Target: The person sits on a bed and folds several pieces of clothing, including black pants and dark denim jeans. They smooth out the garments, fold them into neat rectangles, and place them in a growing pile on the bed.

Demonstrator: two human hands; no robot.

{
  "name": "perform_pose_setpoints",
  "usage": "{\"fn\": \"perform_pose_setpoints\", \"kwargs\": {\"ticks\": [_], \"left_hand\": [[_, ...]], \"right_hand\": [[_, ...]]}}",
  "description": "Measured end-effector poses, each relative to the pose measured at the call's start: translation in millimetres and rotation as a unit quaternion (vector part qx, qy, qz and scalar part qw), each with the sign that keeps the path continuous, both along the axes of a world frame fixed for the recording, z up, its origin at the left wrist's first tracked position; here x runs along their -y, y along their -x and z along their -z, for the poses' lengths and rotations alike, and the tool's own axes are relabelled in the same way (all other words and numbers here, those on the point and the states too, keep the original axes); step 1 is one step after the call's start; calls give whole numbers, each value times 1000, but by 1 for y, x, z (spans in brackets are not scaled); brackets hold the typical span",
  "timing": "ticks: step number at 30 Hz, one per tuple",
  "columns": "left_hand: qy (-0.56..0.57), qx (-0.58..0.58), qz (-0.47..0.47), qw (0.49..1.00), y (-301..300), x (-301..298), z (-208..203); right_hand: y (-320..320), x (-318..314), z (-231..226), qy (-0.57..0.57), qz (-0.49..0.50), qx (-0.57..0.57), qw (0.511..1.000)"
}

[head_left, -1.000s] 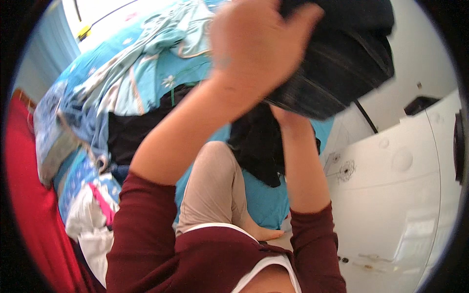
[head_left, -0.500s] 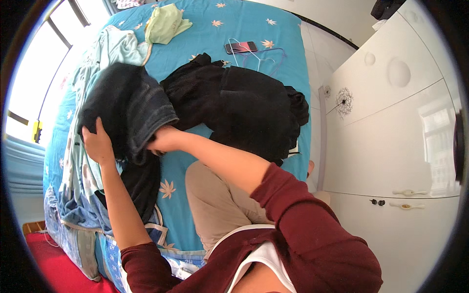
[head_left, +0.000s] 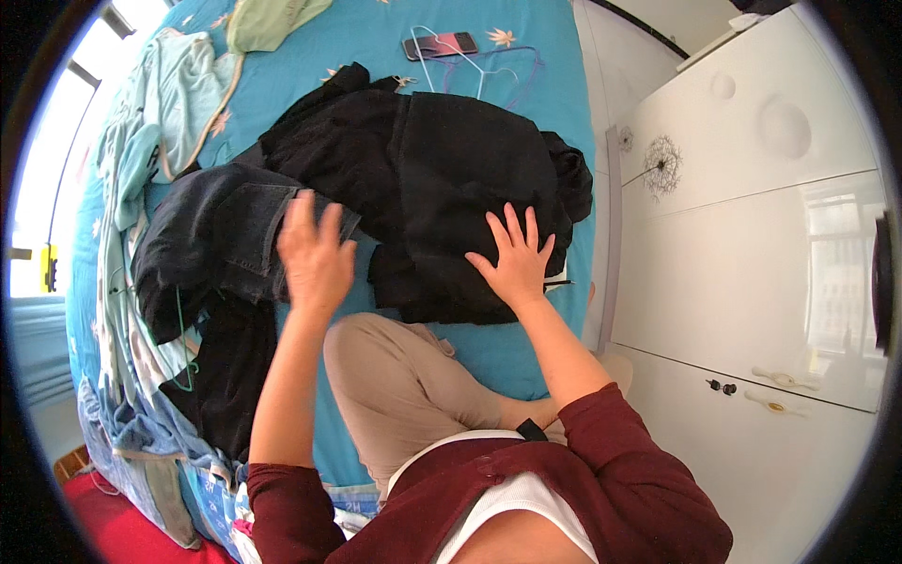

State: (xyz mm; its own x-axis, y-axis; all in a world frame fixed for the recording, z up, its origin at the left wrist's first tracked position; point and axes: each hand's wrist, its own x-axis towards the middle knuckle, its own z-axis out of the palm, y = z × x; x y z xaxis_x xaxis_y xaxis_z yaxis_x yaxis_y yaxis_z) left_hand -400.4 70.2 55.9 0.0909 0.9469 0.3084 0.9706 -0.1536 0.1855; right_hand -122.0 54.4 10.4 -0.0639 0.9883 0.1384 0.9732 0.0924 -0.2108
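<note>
Dark jeans [head_left: 235,221] lie in a heap on the left, one back pocket showing. My left hand [head_left: 317,258] is at their right edge with its fingers apart; whether it touches them I cannot tell. A folded black garment [head_left: 470,160] lies in the middle of the bed, and my right hand [head_left: 515,256] rests on it with fingers spread. More black cloth [head_left: 230,376] hangs below the jeans, beside a thin green hanger [head_left: 185,362].
The blue bed [head_left: 371,47] carries a phone [head_left: 442,45], a light blue hanger [head_left: 481,80], a pale green cloth [head_left: 272,21] and a mint blanket [head_left: 188,94]. White cabinets [head_left: 742,254] stand along the right. A red surface [head_left: 113,517] lies lower left.
My hands have let go of the dark jeans, which now lie lower on the bed. The right hand has moved right onto the black garment. My view has shifted slightly.
</note>
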Motion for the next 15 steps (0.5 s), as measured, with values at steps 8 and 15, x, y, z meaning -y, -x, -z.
{"fn": "perform_pose_setpoints", "kwargs": {"ticks": [8,15], "left_hand": [[76,-70,41,994,-62,-47,86],[31,43,-9,999,-63,-60,138]], "right_hand": [[-8,11,53,-88,-47,-85,991],[-8,11,69,-99,-53,-104,988]]}}
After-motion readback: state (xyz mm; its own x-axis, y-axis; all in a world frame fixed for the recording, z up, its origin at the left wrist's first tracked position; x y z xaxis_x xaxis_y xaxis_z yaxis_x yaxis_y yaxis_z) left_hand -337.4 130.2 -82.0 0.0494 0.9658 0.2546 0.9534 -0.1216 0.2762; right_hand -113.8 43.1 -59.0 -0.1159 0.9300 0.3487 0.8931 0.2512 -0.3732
